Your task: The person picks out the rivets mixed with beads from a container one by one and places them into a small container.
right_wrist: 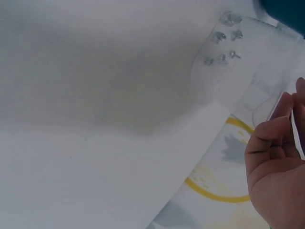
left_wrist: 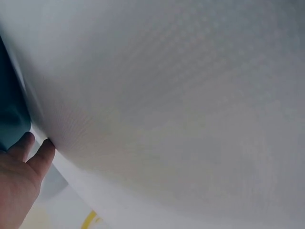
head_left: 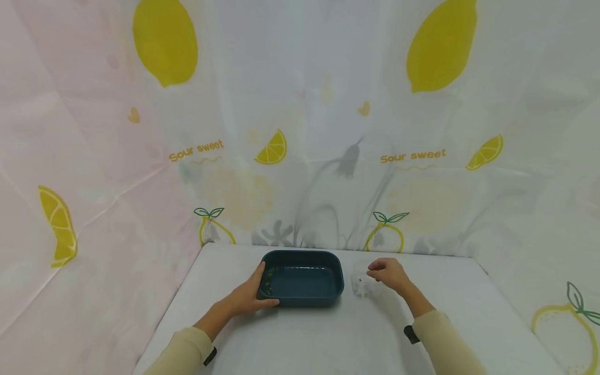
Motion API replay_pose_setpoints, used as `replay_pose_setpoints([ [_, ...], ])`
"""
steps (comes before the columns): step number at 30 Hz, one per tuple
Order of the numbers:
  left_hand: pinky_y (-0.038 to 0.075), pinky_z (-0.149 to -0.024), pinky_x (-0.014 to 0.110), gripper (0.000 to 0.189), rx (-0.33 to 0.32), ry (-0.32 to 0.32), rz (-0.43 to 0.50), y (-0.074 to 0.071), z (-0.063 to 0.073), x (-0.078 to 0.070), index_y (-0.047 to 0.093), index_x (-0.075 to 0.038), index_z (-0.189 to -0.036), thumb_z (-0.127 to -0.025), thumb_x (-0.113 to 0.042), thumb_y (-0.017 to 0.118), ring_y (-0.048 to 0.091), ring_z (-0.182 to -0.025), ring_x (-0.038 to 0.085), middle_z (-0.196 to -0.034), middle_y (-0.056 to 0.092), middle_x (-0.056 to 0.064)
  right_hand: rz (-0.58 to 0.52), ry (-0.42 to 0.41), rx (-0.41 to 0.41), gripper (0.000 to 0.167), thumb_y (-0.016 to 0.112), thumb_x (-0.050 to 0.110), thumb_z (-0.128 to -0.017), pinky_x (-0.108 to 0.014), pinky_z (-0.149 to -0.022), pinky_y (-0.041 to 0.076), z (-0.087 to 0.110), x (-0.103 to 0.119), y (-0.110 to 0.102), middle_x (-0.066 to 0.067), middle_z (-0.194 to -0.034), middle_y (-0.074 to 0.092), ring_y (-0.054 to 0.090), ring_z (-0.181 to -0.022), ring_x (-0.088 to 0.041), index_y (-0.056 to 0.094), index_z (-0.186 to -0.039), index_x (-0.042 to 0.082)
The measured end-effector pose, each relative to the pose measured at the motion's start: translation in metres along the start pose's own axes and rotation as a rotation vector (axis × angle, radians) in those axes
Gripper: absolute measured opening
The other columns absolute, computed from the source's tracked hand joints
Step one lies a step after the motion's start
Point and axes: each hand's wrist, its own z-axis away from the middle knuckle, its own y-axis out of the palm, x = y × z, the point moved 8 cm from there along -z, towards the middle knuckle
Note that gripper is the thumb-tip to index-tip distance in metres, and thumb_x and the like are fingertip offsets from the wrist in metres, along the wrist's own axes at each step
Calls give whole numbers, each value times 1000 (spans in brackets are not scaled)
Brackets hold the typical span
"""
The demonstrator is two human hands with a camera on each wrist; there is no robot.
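A dark blue rectangular dish (head_left: 300,301) stands on the white table, with small green and yellow bits at its left end. My left hand (head_left: 246,297) holds that end, thumb along the front wall and fingers up the left side. In the left wrist view, fingers (left_wrist: 42,160) reach down beside the dish (left_wrist: 12,105). To the right of the dish stands a clear plastic box (head_left: 361,285) holding several small shiny metal pieces (right_wrist: 223,45), pin-like in shape. My right hand (head_left: 389,273) pinches the edge of the clear plastic, with its fingers curled.
The white table (head_left: 328,344) ends at the back against a hanging sheet (head_left: 304,130) printed with lemons. The sheet also encloses the left and right sides.
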Motion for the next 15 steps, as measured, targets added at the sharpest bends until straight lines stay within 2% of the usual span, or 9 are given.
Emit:
replay_pose_setpoints([
  [3, 30, -116, 52, 122, -8, 5, -1, -4, -1, -1, 0, -5, -159, -79, -63, 72, 25, -149, 37, -165, 8, 20, 48, -50, -19, 17, 70, 13, -90, -34, -67, 54, -5, 6, -4, -12, -92, 73, 68, -77, -21, 72, -98, -2],
  [5, 30, -116, 53, 122, -9, 9, 0, -6, -1, -2, 1, -3, -159, -80, -62, 73, 26, -149, 38, -165, 8, 21, 111, -99, -63, 19, 69, 15, -91, -36, -71, 55, -7, 12, -8, -15, -98, 72, 68, -82, -25, 72, -101, -2],
  [10, 31, -115, 54, 122, -11, 15, -11, -11, -2, -3, 2, -2, -158, -80, -63, 72, 27, -148, 40, -165, 9, 23, 332, -227, -208, 42, 68, 27, -93, -47, -77, 55, -7, 35, -16, -25, -123, 60, 66, -95, -35, 62, -124, -2],
  [13, 31, -115, 54, 121, -28, 26, -14, -15, -5, -4, 1, -3, -159, -81, -63, 72, 26, -148, 39, -165, 9, 22, 436, -341, -301, 58, 71, 32, -90, -55, -82, 53, -6, 52, -16, -29, -134, 51, 62, -105, -42, 55, -134, -1],
  [15, 31, -114, 55, 120, -54, 41, -12, -18, -6, -5, 2, -3, -159, -81, -61, 73, 27, -148, 40, -164, 11, 22, 486, -436, -367, 64, 74, 33, -87, -60, -83, 50, -4, 64, -13, -31, -139, 47, 61, -106, -46, 52, -138, 0],
])
